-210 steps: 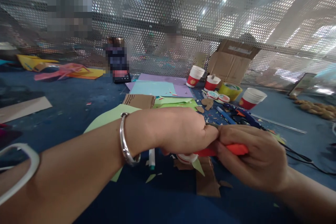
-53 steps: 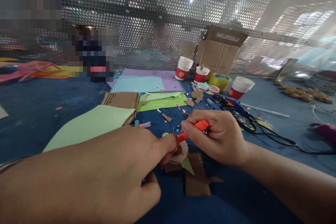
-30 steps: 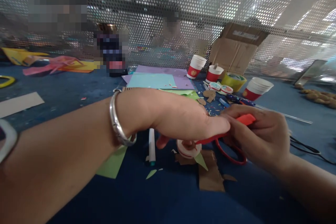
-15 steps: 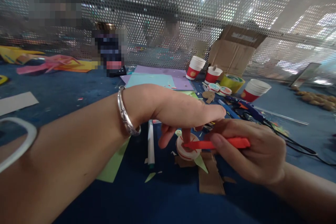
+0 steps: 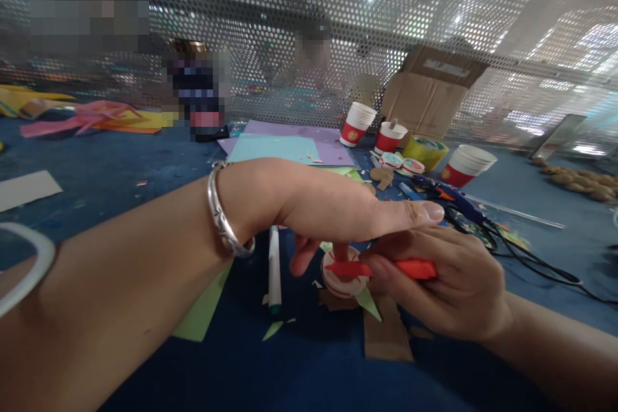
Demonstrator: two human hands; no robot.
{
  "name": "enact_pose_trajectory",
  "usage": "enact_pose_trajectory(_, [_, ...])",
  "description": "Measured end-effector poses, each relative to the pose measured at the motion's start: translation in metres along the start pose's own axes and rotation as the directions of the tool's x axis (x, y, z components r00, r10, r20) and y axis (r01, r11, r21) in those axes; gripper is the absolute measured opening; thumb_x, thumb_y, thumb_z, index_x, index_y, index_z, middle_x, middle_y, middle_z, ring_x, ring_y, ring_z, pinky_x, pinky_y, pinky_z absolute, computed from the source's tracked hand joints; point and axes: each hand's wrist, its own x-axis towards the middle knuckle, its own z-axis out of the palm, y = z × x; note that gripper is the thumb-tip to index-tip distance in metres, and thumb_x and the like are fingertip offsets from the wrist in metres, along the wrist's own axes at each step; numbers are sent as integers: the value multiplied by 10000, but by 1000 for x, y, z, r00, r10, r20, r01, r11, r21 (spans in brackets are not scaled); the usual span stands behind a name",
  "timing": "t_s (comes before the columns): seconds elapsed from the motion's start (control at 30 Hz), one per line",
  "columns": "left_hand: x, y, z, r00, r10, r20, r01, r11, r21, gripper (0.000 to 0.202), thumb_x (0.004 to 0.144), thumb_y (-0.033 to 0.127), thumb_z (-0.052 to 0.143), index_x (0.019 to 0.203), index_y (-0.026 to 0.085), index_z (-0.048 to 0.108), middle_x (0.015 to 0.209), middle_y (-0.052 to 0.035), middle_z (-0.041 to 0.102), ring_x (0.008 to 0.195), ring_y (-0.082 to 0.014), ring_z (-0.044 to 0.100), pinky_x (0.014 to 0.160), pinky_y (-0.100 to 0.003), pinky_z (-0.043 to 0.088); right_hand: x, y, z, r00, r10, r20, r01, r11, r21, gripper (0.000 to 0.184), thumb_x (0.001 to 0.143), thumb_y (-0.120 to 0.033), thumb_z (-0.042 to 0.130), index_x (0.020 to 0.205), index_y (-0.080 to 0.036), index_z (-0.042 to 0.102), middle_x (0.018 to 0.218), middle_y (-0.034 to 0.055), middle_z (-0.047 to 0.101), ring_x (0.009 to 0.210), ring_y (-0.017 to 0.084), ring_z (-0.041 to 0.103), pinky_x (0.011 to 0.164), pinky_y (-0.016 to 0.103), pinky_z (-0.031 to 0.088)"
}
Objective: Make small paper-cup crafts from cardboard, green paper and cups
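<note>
My right hand (image 5: 447,283) is closed round a red marker (image 5: 418,268), its tip over a small round white paper-cup base (image 5: 360,286) with red lines on it. My left hand (image 5: 328,203) arches over this piece from the left; one finger reaches down onto it, and the others are spread, partly hidden under the palm. Its thumb lies against the right hand's knuckles. Pale green pointed paper (image 5: 369,304) sticks out from the round piece, which rests by a brown cardboard strip (image 5: 386,335). A white marker with a dark green end (image 5: 274,277) lies to the left.
Red-and-white paper cups (image 5: 358,123), yellow tape (image 5: 425,153) and a cardboard box (image 5: 420,103) stand at the back before a perforated metal screen. A blue glue gun (image 5: 451,199) with a black cord lies right. Purple and light blue sheets (image 5: 275,148) lie behind my hands.
My right hand and the red marker have shifted left, the tip now farther across the round piece. My left thumb has stretched out to the right over the right hand.
</note>
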Motion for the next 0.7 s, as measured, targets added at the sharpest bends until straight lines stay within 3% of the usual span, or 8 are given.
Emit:
enact_pose_trajectory(0.23, [-1,3,2,996,83,29,-83,997,-3,698,909,737,290,964,210,745,866,-53,744,442,-133,583,574,-298,510,3,0,1,999,-39,-27,37,996,-84,105,865,-137,678,771,-182,666,684,-5,756,593,92,713,605,150,533])
enact_pose_trajectory(0.4, [0,6,5,998,60,-6,-60,998,31,755,925,732,209,977,214,756,833,-19,732,399,-107,566,548,-270,492,5,-2,-1,999,-52,9,53,992,-114,161,878,-139,647,721,-172,664,632,-1,730,559,95,688,582,180,517])
enact_pose_trajectory(0.7, [2,7,6,998,50,-42,-48,997,57,796,898,791,210,985,223,761,881,-49,753,428,-112,576,495,-245,480,2,1,-2,999,-48,11,48,994,-94,137,845,-102,629,737,-177,668,645,5,731,557,115,679,553,209,513])
